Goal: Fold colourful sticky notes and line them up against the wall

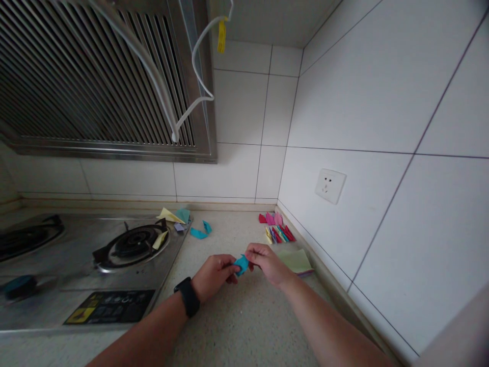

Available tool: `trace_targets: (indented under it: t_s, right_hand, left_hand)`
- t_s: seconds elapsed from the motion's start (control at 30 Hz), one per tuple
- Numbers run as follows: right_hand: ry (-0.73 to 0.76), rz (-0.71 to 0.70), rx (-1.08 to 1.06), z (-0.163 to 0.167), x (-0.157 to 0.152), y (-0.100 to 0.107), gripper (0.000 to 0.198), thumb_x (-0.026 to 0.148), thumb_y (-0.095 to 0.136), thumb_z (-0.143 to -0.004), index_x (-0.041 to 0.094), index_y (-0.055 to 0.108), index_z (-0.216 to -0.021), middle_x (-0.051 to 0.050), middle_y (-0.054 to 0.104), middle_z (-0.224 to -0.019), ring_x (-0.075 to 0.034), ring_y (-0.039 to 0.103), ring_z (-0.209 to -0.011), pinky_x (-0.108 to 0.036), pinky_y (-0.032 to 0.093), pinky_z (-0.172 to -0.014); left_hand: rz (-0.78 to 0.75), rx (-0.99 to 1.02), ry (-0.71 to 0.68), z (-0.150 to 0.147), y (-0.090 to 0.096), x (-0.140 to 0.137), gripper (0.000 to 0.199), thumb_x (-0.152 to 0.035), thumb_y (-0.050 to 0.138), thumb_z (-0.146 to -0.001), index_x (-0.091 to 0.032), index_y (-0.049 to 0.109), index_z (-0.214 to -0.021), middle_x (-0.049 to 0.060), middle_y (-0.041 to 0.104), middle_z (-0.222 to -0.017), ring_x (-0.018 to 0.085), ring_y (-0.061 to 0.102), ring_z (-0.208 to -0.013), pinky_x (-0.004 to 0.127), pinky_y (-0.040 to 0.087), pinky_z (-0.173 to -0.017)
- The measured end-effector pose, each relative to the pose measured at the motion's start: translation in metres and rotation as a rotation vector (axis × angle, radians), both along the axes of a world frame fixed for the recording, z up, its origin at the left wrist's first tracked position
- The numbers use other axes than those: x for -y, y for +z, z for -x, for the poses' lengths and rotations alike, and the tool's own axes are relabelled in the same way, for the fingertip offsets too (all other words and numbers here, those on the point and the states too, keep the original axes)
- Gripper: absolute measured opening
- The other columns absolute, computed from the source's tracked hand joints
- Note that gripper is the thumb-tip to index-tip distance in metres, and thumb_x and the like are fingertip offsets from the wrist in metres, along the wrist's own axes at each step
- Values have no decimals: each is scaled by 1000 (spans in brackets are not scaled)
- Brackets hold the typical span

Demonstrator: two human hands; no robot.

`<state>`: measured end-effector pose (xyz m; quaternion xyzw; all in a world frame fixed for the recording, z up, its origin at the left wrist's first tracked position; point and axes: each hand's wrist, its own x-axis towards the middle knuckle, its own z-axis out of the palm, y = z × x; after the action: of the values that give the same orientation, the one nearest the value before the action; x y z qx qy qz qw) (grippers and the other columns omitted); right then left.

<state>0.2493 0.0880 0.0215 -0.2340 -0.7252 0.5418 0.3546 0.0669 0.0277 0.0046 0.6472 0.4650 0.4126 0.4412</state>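
Above the speckled countertop, a small folded piece of blue paper (241, 265) is pinched between my two hands. My left hand (217, 272), with a black watch on its wrist, is closed on the paper's left side. On the other side, my right hand (267, 262) grips the paper's upper right edge with thumb and fingers. Farther back lie two loose folded blue paper pieces (198, 233). Partly behind my right hand is a stack of pale green paper sheets (298, 261). Rows of folded coloured paper pieces (280, 233) sit by the right wall.
A gas stove (133, 244) takes up the left, with yellow and teal paper scraps (171, 215) on its back right corner. A range hood (114, 92) with a dangling white cable (194, 56) hangs overhead. The tiled right wall carries a socket (330, 186).
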Motion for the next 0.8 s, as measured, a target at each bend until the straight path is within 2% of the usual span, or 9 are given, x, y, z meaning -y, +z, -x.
trace_targets:
  t_s: [0.37,0.6,0.7,0.8]
  right_hand:
    - [-133,-72,68,2,-8,-11,33,45,54,-87,17,53,-69,4,48,-56,-10,45,-53,-22,36,-52]
    - [-108,0,-55,4,-7,-13,30,42,54,-87,17,51,-71,4,47,-58,-9,45,-52,-21,35,-49]
    - [-109,21,-16,5,-8,-16,31,44,54,-87,17,51,-71,5,47,-57,-9,45,-51,-20,35,-48]
    - [-58,13,81,5,-7,-17,30,45,58,-84,17,54,-76,4,50,-61,-9,45,-52,-20,35,-47]
  left_hand:
    - [51,56,19,4,-11,-3,29,-40,58,-80,-13,65,-86,0,62,-65,13,58,-56,22,41,-53]
    - [29,49,10,3,-6,-2,26,-39,56,-81,-14,62,-85,-1,60,-63,10,53,-51,20,39,-48]
    - [28,26,33,3,-6,-2,28,-41,56,-81,-14,62,-85,-2,58,-60,9,50,-49,18,36,-45]
    - [9,32,65,3,-7,-2,31,-44,56,-82,-14,62,-87,-1,59,-65,9,49,-50,18,35,-44]
